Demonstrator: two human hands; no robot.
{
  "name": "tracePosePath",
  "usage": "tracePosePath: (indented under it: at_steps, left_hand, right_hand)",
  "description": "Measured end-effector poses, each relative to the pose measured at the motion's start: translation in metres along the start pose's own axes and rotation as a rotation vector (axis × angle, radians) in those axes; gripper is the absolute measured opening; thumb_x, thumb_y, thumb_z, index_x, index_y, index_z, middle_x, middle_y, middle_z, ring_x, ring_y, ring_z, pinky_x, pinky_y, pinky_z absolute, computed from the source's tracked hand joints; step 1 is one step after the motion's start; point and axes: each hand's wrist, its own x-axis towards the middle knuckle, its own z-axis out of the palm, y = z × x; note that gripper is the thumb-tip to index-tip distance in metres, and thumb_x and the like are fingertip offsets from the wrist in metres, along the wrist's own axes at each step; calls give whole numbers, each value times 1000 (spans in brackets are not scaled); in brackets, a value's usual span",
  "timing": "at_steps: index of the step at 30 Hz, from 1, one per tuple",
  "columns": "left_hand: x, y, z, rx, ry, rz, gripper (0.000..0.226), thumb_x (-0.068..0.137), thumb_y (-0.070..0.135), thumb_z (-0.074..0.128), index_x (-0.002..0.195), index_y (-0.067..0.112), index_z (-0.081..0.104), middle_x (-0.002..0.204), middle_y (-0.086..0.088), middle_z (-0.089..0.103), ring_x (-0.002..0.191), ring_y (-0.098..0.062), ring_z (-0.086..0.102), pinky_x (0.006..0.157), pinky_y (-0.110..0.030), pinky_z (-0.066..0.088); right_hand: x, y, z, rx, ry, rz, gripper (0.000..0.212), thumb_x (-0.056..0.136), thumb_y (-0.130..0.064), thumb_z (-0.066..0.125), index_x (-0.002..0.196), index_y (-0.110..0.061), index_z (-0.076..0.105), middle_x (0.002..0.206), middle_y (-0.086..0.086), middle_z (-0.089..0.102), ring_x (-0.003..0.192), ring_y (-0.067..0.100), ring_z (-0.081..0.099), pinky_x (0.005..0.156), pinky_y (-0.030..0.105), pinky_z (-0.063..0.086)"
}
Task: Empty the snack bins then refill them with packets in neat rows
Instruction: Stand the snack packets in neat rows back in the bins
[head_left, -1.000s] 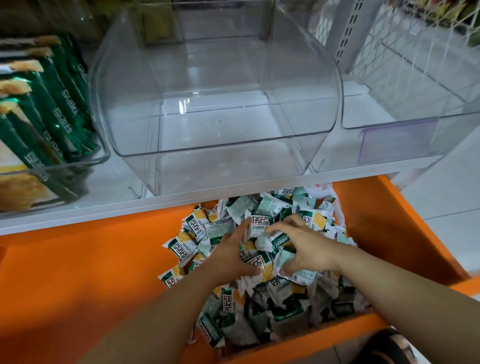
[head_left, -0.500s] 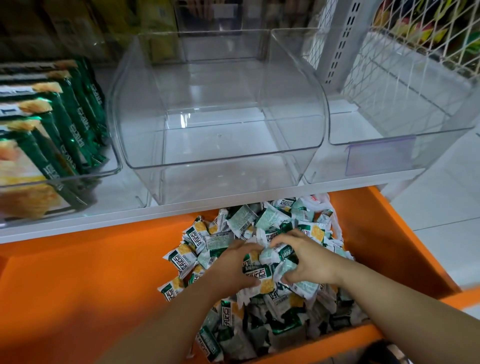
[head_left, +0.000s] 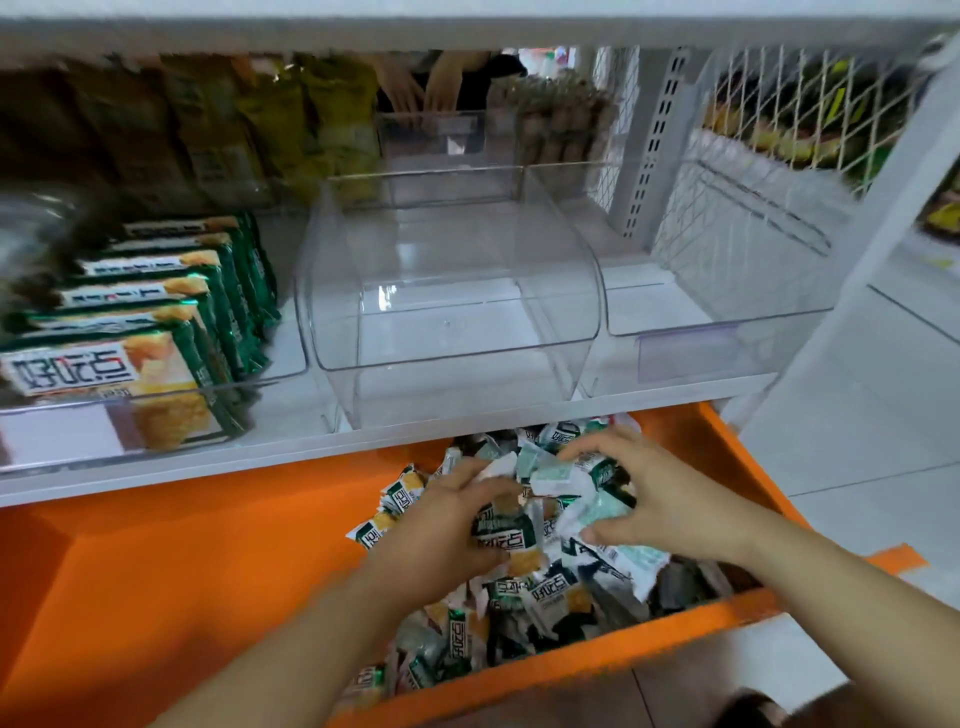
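Packets (head_left: 506, 540) have bunched tighter between left hand (head_left: 447, 525) and right hand (head_left: 660, 501).

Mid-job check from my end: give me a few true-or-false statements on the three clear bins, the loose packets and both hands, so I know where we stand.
1. The middle bin holds no packets. True.
2. The left bin is empty. False: it holds green packets standing in rows.
3. The small packets lie in a loose pile in the orange tray. True.
4. The right hand hangs idle, holding nothing. False: its grip is round small packets at the top of the pile.
5. The left hand grips small packets in the pile. True.
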Motion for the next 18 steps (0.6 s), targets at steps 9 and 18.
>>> tracePosePath:
  at_steps: [9, 18]
  left_hand:
    - [-41, 56, -125, -24, 544, 122, 57, 78, 27, 76, 120, 50, 45, 118, 27, 30, 94, 8, 41, 87, -5, 35]
    - [14, 36, -185, 155, 687, -89, 58, 84, 34, 71, 135, 33, 44, 141, 7, 28, 111, -18, 52, 88, -34, 49]
  right_hand:
    - [-38, -87, -69, 113, 394, -222, 61, 65, -29, 84, 109, -48, 47, 124, -14, 49, 108, -12, 47, 85, -1, 32]
    - [62, -126, -107, 34, 488, -323, 63, 69, -22, 84, 102, -52, 40, 121, -5, 44, 111, 9, 45, 82, -4, 27]
